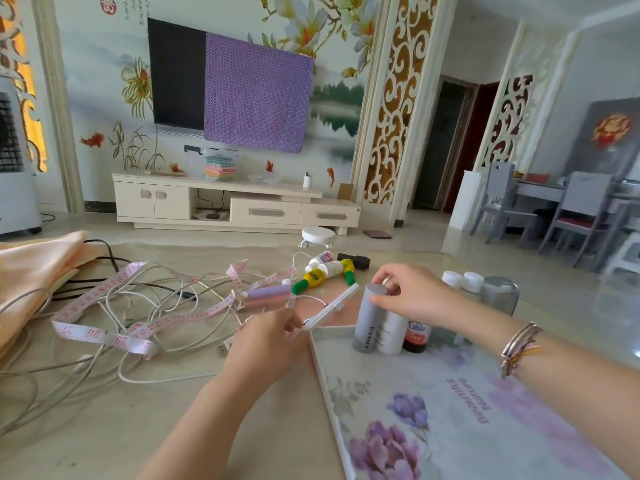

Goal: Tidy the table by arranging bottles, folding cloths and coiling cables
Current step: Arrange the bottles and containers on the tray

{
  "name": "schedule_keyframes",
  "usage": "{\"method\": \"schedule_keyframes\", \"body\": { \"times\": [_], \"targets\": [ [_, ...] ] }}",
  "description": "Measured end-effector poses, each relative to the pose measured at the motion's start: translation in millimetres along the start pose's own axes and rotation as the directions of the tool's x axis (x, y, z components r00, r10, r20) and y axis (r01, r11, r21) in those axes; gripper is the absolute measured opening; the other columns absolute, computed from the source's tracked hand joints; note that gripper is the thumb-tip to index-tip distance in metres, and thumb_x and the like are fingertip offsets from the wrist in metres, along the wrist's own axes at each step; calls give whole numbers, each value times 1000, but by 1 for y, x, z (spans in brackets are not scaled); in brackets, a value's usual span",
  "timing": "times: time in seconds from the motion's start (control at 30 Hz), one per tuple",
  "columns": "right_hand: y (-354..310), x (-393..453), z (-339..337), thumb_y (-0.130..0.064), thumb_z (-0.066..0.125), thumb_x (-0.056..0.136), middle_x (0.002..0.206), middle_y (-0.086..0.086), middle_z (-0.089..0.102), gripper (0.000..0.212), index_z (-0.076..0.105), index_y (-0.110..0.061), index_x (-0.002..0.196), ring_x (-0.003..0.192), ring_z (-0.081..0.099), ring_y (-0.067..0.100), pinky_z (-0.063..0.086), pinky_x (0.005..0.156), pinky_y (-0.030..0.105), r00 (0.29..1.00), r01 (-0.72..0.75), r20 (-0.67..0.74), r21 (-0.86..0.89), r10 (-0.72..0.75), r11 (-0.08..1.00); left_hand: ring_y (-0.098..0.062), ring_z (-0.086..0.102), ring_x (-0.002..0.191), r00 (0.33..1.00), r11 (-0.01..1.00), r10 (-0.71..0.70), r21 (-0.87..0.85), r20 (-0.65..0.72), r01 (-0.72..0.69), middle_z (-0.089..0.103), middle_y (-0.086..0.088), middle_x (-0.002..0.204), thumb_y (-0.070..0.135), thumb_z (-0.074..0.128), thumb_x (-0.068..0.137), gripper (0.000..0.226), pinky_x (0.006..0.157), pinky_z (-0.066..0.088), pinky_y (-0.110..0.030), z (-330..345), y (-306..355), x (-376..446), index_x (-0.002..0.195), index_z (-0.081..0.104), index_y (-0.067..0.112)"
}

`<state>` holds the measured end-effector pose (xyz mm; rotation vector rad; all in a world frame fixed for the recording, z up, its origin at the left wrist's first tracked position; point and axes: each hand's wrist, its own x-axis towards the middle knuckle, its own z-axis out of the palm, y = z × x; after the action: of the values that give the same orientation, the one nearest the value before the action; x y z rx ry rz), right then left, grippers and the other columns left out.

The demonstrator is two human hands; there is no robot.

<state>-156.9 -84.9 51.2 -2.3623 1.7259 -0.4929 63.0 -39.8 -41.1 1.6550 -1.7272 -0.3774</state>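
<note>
- Worktop (104, 427): beige, glossy surface; we log all items below on it.
- Tall grey cylindrical bottle (369, 320): upright in the far left corner of the white floral tray (450, 410); our right hand (408, 299) pinches its flat cap with curled fingers (379, 299).
- White cylindrical bottle (393, 334) and dark red-labelled bottle (417, 337): upright, touching beside the grey one.
- Left hand (266, 344): fingers curled round a white plastic clip-like piece (332, 306) at the tray's corner.
- Tangle of white cables (145, 341) with a pink measuring tape (114, 337): loose, left of the tray.
- Yellow, green-capped bottles (322, 275): lying flat beyond the tray.
- Peach cloth (31, 271): bunched at the far left edge.
</note>
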Motion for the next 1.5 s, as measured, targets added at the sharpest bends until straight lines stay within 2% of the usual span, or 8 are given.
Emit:
{"method": "schedule_keyframes", "body": {
  "times": [0.23,0.4,0.53,0.67,0.83,1.03,1.37,1.5],
  "targets": [
    [-14,6,-1,-47,59,82,103,-11,61,31,52,-34,109,102,55,14,43,92,37,999,32,44,-235,-22,971,-19,61,92,999,999,-22,-48,-36,21,67,10,96,29,55,88,10,83,51,-37,-5,-3,-1,88,65,26],
    [-58,50,4,-39,59,86,106,-5,63,20,59,-28,102,100,58,17,49,91,40,996,80,-21,-86,-82,993,-21,63,90,990,989,-76,-136,-119,60,69,9,94,23,53,88,15,85,51,-36,-18,-17,3,94,67,21],
    [-96,102,33,-13,49,90,111,5,64,22,63,-18,106,104,56,25,45,82,33,981,136,-83,-340,-174,931,-19,62,88,961,991,-119,-96,-249,98,68,9,94,26,56,89,14,81,49,-34,-32,-35,7,94,68,20],
    [-111,144,75,-15,50,91,134,8,53,38,54,-17,129,127,44,29,36,99,36,992,97,-5,-586,-123,804,-20,62,81,938,979,-195,-112,-287,170,67,7,85,28,56,87,11,76,52,-33,-44,-57,15,86,66,23],
    [-92,176,118,-38,58,86,142,12,44,56,42,-21,137,131,40,33,29,109,45,988,-92,55,-533,143,841,-16,63,81,937,967,-248,-112,-245,227,66,9,82,28,57,87,11,76,52,-31,-47,-76,34,79,64,26],
    [-65,202,125,-48,22,98,148,17,36,54,37,-22,143,136,31,36,20,113,49,947,-275,7,-500,321,821,-18,64,82,939,970,-239,-108,-248,219,68,8,82,25,57,86,12,76,53,-34,-44,-80,45,79,66,26],
    [-71,209,125,-29,28,96,143,14,43,40,47,-27,132,134,28,35,18,112,48,968,-201,61,-400,245,894,-18,64,83,938,972,-234,-61,-257,226,68,9,85,28,54,88,13,78,54,-35,-44,-77,40,84,66,24],
    [-73,204,116,-32,45,91,130,14,53,37,45,-25,127,126,37,35,34,97,42,982,-185,-92,-281,166,942,-19,64,82,940,975,-217,-11,-262,222,67,8,88,29,53,89,14,76,53,-35,-42,-71,39,86,65,24]
  ]
}}
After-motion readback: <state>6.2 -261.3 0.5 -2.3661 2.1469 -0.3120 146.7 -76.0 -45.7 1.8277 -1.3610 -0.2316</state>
